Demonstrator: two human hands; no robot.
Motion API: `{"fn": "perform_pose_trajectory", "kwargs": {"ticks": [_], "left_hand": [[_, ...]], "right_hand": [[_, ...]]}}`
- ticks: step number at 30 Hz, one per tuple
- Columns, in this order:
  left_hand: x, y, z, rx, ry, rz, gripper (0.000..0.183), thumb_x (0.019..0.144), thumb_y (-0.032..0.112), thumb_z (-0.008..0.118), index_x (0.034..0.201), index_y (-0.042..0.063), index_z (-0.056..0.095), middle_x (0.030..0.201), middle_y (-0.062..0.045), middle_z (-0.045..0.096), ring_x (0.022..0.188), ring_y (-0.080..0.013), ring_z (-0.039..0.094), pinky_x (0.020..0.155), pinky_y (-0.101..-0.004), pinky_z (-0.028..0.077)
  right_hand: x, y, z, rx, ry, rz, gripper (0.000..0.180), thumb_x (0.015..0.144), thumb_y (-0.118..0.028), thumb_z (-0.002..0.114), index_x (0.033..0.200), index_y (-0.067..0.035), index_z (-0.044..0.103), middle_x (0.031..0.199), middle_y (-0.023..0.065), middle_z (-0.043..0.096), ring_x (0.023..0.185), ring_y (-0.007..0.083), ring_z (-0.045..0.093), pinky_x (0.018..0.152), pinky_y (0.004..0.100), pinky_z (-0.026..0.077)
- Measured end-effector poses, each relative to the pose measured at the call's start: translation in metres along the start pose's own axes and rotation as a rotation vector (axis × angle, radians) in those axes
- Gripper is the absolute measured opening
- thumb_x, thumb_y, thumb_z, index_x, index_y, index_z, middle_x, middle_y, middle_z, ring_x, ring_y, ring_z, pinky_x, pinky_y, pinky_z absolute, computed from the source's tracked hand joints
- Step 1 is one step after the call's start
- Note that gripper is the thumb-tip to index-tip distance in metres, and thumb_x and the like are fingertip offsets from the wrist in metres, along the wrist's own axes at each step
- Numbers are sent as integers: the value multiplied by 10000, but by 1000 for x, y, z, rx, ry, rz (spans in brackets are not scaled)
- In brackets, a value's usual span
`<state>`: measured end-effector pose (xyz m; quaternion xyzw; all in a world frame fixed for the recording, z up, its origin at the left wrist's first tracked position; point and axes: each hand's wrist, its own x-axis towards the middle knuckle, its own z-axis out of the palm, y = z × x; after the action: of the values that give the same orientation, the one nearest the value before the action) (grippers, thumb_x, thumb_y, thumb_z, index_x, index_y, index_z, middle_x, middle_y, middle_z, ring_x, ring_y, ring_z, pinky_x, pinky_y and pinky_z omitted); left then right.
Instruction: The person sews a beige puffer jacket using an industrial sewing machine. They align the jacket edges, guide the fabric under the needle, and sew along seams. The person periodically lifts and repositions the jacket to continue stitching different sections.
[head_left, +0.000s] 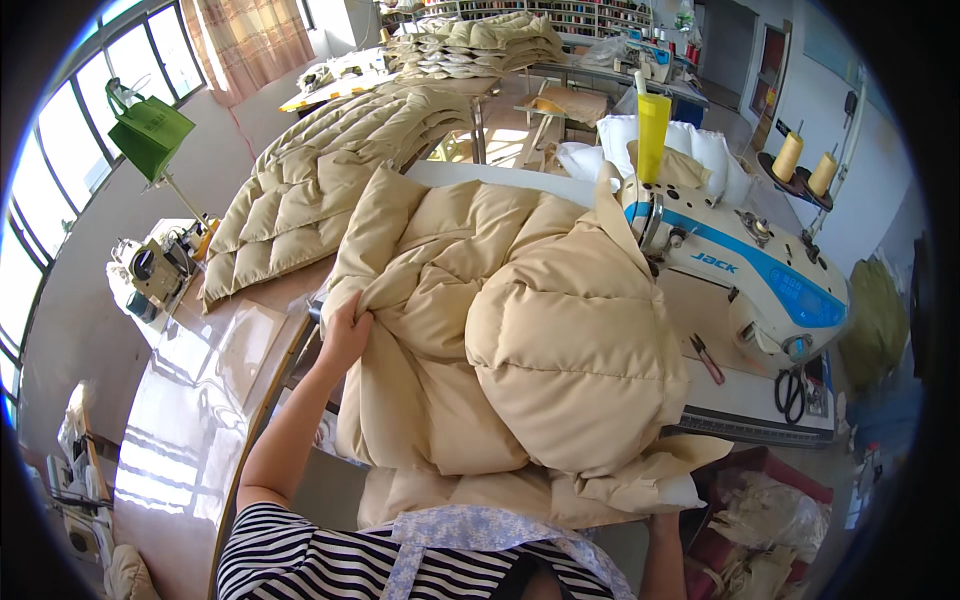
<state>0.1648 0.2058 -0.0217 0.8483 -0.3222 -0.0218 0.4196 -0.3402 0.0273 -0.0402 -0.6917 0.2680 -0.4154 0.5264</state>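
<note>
A beige quilted puffer garment lies bunched over the sewing table in front of me. My left hand grips a fold at its left side, thumb on top. One rounded padded panel bulges on the right, its edge running up to the needle end of a Jack sewing machine. Whether that edge sits under the presser foot is hidden. At the lower right, my right wrist goes up beneath a loose fabric flap; the fingers are covered, so their grip cannot be seen.
Thread snips and black-handled scissors lie on the machine bed. A yellow holder stands at the machine head. More quilted pieces cover the table at left. A red bin with scraps is at lower right.
</note>
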Motion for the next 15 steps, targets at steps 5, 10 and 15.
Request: {"fn": "perform_pose_trajectory", "kwargs": {"ticks": [5,10,15], "left_hand": [[130,171,-12,-34,401,757,402,951,32,557,1350,-5,585,1188,-254,679,1098,-352,662,965,-367,489],[282,250,49,-445,489,907,292,897,-10,491,1147,28,637,917,-152,693,829,-280,639,795,-361,508],[300,138,76,274,-161,50,477,849,7,480,1248,114,720,1149,-238,718,1117,-328,675,969,-395,507]], "right_hand": [[8,-10,38,6,-148,-179,307,758,-105,812,1045,-49,719,951,114,726,887,208,724,754,309,564],[18,18,111,-142,-363,-281,308,805,-102,744,1110,-95,697,1003,120,717,829,306,725,716,345,575],[4,49,135,-213,-416,-74,338,832,-131,722,1161,-93,657,982,146,730,829,348,724,684,419,591]]}}
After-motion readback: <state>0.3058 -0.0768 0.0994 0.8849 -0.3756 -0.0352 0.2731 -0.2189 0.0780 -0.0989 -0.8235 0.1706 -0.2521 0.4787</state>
